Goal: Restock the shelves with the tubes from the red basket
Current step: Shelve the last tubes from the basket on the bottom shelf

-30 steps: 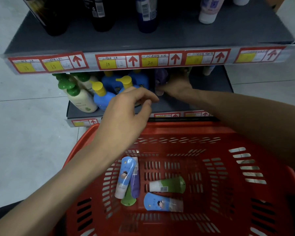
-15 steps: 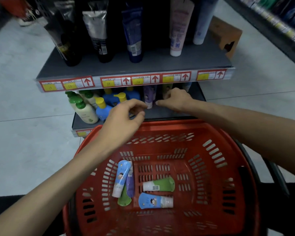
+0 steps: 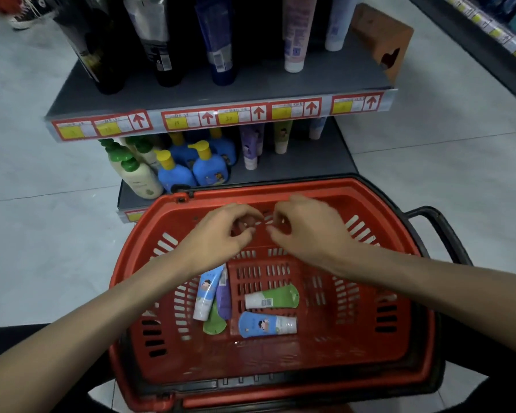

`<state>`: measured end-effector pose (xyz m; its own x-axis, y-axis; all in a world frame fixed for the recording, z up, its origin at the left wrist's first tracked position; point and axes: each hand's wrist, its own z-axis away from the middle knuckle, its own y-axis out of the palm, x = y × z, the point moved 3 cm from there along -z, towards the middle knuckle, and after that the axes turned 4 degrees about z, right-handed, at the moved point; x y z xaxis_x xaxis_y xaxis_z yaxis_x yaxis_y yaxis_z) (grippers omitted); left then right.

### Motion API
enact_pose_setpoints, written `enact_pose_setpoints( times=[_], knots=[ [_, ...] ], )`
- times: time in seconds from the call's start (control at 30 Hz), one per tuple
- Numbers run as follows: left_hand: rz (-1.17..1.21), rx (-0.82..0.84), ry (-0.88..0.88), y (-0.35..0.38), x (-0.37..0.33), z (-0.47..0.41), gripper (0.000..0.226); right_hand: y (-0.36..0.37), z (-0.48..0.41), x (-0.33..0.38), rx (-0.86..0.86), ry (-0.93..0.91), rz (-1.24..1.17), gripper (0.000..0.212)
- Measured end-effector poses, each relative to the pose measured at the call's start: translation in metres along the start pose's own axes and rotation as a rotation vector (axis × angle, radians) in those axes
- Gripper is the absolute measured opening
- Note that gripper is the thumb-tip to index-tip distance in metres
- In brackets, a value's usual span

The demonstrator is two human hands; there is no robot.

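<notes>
The red basket [image 3: 399, 338] stands in front of the low shelf. Several tubes lie on its floor: a light blue tube [image 3: 207, 292], a purple tube [image 3: 224, 301], a green tube [image 3: 215, 323] under them, a green-and-white tube [image 3: 273, 298] and a blue tube [image 3: 265, 324]. My left hand [image 3: 221, 234] and my right hand [image 3: 306, 226] hover side by side over the basket's far part, fingers loosely curled, holding nothing. On the lower shelf [image 3: 310, 162] stand a purple tube [image 3: 251, 146], a cream-and-green tube [image 3: 282, 137] and a pale tube [image 3: 315, 129].
Pump bottles, green-capped [image 3: 137, 174] and blue with yellow caps [image 3: 209, 168], fill the lower shelf's left. The upper shelf [image 3: 251, 87] carries tall dark and pale tubes and a brown box [image 3: 382, 40]. The basket's black handle [image 3: 441, 231] sticks out right. Another rack [image 3: 489, 31] is at far right.
Both hands have drawn back from the lower shelf to above the basket. The view has pulled back and shows more of the upper shelf.
</notes>
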<state>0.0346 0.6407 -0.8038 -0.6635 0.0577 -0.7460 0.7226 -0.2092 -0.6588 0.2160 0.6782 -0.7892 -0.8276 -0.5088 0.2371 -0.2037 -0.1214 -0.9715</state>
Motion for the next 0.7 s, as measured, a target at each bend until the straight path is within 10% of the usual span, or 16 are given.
enact_pose_setpoints(
  times=[0.3, 0.53, 0.7],
  knots=[
    [0.021, 0.073, -0.039, 0.013, 0.027, -0.013, 0.028, 0.205, 0.01, -0.026, 0.713, -0.037, 0.126, 0.022],
    [0.087, 0.077, -0.058, 0.012, 0.038, -0.023, 0.026, 0.251, 0.044, 0.02, 0.685, -0.244, 0.101, 0.033],
    [0.142, 0.083, -0.077, 0.008, 0.039, -0.029, 0.024, 0.257, 0.016, 0.069, 0.587, 0.322, -0.305, 0.031]
  ],
)
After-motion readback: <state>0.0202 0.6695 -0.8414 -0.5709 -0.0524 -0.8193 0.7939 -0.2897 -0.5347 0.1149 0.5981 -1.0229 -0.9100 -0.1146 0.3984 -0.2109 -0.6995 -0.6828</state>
